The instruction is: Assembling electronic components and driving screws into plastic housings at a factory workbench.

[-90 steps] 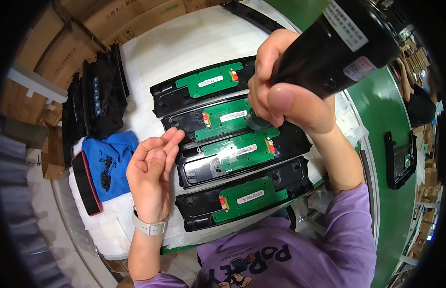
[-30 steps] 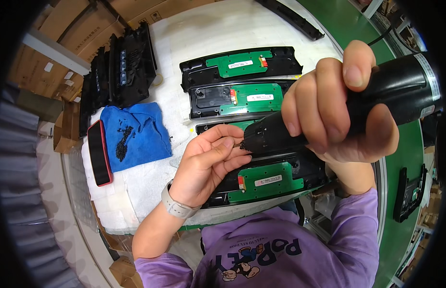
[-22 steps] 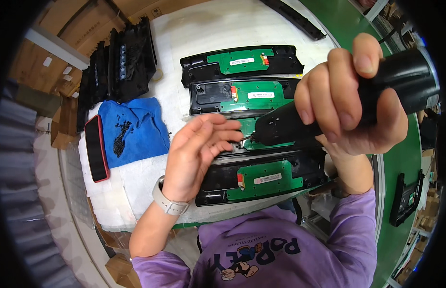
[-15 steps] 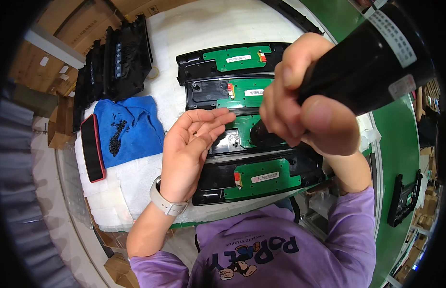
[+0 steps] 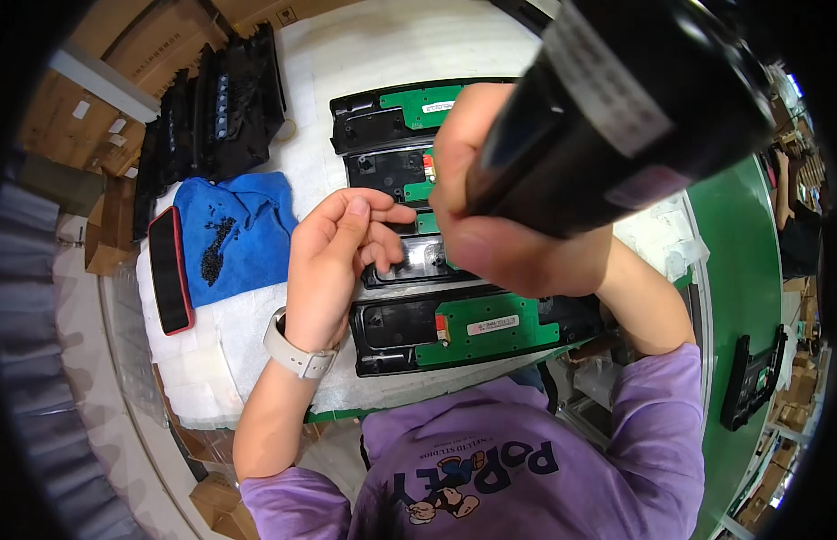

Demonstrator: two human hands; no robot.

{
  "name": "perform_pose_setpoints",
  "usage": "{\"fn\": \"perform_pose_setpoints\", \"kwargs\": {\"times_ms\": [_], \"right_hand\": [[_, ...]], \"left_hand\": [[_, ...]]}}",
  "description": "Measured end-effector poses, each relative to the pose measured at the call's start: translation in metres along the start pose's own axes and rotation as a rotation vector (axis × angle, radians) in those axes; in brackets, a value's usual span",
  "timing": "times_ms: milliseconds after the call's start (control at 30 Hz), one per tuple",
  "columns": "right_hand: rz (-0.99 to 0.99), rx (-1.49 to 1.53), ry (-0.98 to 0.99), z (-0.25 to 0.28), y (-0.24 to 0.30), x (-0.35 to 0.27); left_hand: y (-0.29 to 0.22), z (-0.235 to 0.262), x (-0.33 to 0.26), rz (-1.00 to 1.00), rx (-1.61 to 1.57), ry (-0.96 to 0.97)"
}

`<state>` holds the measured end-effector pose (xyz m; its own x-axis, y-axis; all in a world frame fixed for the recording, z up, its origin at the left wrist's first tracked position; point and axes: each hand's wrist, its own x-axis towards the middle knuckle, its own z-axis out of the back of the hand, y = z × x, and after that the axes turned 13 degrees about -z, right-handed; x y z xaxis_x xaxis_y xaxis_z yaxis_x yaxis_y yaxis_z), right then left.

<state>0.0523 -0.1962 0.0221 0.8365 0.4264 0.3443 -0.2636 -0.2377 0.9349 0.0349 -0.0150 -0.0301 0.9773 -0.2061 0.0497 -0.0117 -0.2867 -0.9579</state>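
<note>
My right hand wraps round a large black cylindrical power screwdriver, held tilted and close in front of the camera. Its tip is hidden behind my hand, over the middle of a row of black plastic panels with green circuit boards. To its left my left hand has curled fingers, with the thumb bent in against them. Whatever lies between these fingers is hidden. That hand hovers by the left end of the third panel, above its clear window.
On the left lies a blue cloth with a pile of tiny black screws, beside a red-edged phone. Black housings stand at the back left. Another black panel rests on the green surface at right.
My right hand and the screwdriver have shifted left and toward the camera. My left hand, palm up before with small dark screws in it, has turned and curled its fingers.
</note>
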Motion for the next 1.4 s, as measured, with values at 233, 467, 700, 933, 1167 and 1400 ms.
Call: {"fn": "perform_pose_setpoints", "kwargs": {"times_ms": [233, 467, 700, 933, 1167, 1400], "right_hand": [[0.022, 0.000, 0.027, 0.000, 0.004, -0.002], [-0.023, 0.294, 0.142, 0.027, 0.030, -0.012], [0.029, 0.369, 0.234, 0.043, 0.039, -0.004], [0.096, 0.385, 0.250, 0.050, 0.035, -0.011], [0.048, 0.301, 0.262, 0.036, 0.046, -0.015], [-0.020, 0.278, 0.246, 0.038, 0.046, -0.014]], "left_hand": [[-0.004, 0.000, -0.001, 0.008, 0.064, 0.044], [-0.009, -0.001, -0.002, 0.020, 0.018, 0.077], [-0.013, -0.014, -0.011, 0.096, -0.009, 0.246], [-0.012, -0.018, -0.012, 0.098, -0.029, 0.217], [-0.005, -0.017, -0.015, 0.072, 0.018, 0.226], [-0.005, -0.017, -0.016, 0.125, 0.002, 0.250]]}}
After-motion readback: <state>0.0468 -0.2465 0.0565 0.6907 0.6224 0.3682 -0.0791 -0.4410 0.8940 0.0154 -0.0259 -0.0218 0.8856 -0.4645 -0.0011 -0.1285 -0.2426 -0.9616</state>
